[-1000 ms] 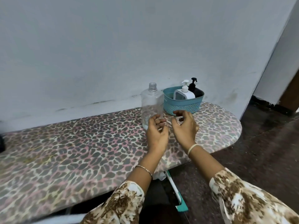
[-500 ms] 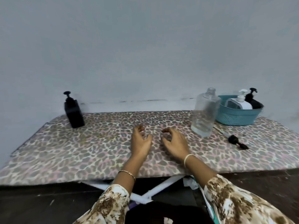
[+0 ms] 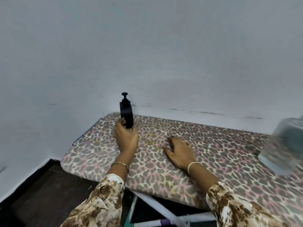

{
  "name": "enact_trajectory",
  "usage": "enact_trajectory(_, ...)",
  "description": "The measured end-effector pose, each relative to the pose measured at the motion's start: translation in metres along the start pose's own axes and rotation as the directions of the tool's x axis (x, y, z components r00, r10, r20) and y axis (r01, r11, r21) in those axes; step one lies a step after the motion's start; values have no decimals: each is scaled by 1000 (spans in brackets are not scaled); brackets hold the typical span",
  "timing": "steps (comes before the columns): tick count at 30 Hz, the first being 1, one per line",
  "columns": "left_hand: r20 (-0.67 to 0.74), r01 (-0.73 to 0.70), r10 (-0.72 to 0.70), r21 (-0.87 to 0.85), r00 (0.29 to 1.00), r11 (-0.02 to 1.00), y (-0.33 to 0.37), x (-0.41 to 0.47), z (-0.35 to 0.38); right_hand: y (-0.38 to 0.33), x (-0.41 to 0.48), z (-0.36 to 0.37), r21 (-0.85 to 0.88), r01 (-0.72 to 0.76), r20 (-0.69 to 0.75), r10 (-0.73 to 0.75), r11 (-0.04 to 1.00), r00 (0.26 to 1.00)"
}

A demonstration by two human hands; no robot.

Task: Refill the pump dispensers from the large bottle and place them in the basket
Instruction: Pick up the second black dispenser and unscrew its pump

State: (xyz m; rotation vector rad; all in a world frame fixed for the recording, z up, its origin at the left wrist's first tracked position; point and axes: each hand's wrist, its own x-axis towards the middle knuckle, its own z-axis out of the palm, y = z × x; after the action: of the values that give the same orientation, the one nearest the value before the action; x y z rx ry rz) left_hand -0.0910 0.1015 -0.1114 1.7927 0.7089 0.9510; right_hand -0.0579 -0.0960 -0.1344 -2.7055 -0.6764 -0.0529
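Observation:
A black square pump dispenser (image 3: 126, 113) stands upright at the far left end of the leopard-print ironing board (image 3: 205, 145), close to the wall. My left hand (image 3: 126, 136) wraps around its lower part, thumb on one side and fingers on the other. My right hand (image 3: 178, 150) rests palm down on the board, fingers spread, holding nothing. The large clear bottle (image 3: 283, 143) appears blurred at the right edge, standing on the board. The basket is out of view.
A pale wall (image 3: 147, 54) rises directly behind the board. The board's left end has a metal wire rim (image 3: 86, 130). Dark floor (image 3: 41, 194) lies below on the left, and white frame legs (image 3: 164, 208) show under the board.
The view has swung left, so the basket and loose pump left the frame. My left hand reached across to the black dispenser and closed around it. My right hand settled flat on the board.

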Motion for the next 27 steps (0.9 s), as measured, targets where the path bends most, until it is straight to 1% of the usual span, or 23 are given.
enact_trajectory(2, -52, -12, 11, -14, 999, 1000, -2, 10, -2, -2, 5, 6, -4, -1, 1, 1, 1000, 1000)
enact_trajectory(4, -69, -17, 18, 16, 997, 1000, -3, 20, -3, -1, 8, 10, -2, 0, -3, 0, 1000, 1000)
enact_trajectory(8, 13, 25, -27, 129, 1000, 991, -8, 41, 6, 2, 8, 13, 14, 14, -7, -14, 1000, 1000)
enact_trajectory(10, 42, 54, -61, 151, 997, 987, -11, 48, 13, 3, 7, 12, 11, 18, -3, -18, 1000, 1000)
enact_trajectory(12, 59, 84, -93, 135, 994, 987, -13, 53, 18, 3, 7, 12, 13, 15, 0, -15, 1000, 1000)
enact_trajectory(16, 106, 85, -91, 60, 990, 995, -14, 58, 24, 2, 7, 11, 21, 9, -4, -9, 1000, 1000)
enact_trajectory(20, 108, 102, -104, 25, 989, 994, -16, 62, 29, 3, 7, 12, 34, 4, -14, -3, 999, 1000)
enact_trajectory(27, 89, 56, -57, 9, 994, 998, -16, 58, 27, 4, 8, 13, 42, 5, -31, -4, 999, 1000)
